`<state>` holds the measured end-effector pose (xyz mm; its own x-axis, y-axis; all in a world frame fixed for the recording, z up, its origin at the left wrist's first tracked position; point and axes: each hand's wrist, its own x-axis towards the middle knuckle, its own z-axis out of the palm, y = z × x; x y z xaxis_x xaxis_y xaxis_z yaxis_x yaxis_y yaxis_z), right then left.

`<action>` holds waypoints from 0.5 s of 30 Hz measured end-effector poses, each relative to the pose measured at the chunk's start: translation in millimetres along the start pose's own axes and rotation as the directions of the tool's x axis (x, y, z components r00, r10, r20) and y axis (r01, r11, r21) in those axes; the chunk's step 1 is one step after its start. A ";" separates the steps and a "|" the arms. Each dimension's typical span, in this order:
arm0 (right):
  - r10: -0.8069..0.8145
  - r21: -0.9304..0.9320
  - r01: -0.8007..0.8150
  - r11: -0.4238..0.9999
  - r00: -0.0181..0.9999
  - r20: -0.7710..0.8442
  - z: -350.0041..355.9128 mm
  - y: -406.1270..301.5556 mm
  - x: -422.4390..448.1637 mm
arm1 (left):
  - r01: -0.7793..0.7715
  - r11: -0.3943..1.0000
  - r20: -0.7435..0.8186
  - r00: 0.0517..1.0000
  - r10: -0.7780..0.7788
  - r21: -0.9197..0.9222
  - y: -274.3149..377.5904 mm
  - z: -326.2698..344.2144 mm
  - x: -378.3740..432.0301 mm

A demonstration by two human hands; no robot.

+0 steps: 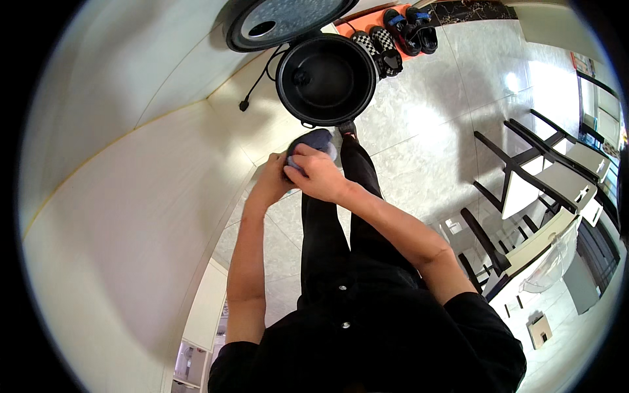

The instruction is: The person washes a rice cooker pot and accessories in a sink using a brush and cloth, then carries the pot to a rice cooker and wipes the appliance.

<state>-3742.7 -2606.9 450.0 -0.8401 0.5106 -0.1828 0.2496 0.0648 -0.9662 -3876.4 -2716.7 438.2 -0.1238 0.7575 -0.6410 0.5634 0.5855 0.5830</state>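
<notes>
My left hand (275, 178) grips the left side of a dark blue-grey cloth bundle (322, 139); its exact kind cannot be told. Across the front of the bundle lies my right hand (317, 172), its fingers curled into the fabric. Just beyond both hands stands a round black pot-like appliance (326, 78), with its lid (290, 19) tipped up against the wall side. A small dark round part shows inside on the left. Its black cord and plug (243, 105) lie to the left on the pale surface.
Checkered slippers (385, 44) and dark sandals (408, 32) rest on an orange mat (348, 29) behind the appliance. A pale wall (123, 221) runs along the left. Chairs (530, 172) stand at right by a table (535, 245) on the tiled floor.
</notes>
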 end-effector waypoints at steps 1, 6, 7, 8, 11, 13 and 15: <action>0.025 -0.057 -0.020 0.998 0.996 0.081 2.7 -2.1 3.7 | 0.044 0.991 -0.053 0.997 -0.052 -0.130 -18.1 14.9 1.5; -0.015 -0.525 -0.114 0.843 0.972 -0.235 -2.7 -19.0 6.9 | 0.290 0.488 0.011 0.868 -0.496 -0.823 -26.0 17.2 0.0; 0.046 -0.414 -0.127 0.902 0.979 -0.201 2.7 -12.8 -0.2 | 0.258 0.342 0.030 0.835 -0.549 -0.904 -29.2 17.8 -3.1; 0.108 -0.299 -0.154 0.942 0.980 -0.165 7.9 -8.0 -8.1 | 0.216 0.189 0.065 0.805 -0.590 -0.958 -28.8 18.2 -4.4; 0.233 -0.098 -0.229 0.968 0.972 0.023 36.7 1.7 -18.7 | 0.081 -0.085 0.114 0.837 -0.535 -0.993 -44.4 28.1 -4.7; 0.175 -0.010 -0.177 0.984 0.980 -0.092 57.5 13.3 -12.6 | 0.021 -0.244 0.141 0.862 -0.486 -0.970 -48.9 30.1 -0.1; 0.176 -0.073 -0.180 0.981 0.983 -0.051 67.3 30.0 -2.8 | 0.017 -0.283 0.158 0.861 -0.483 -0.959 -51.6 24.2 5.4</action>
<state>-3765.3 -2664.1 409.2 -0.7576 0.5568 -0.3407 0.4310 0.0347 -0.9017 -3886.3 -2749.8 392.6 -0.2500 0.3241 -0.9124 -0.9449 0.1242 0.3030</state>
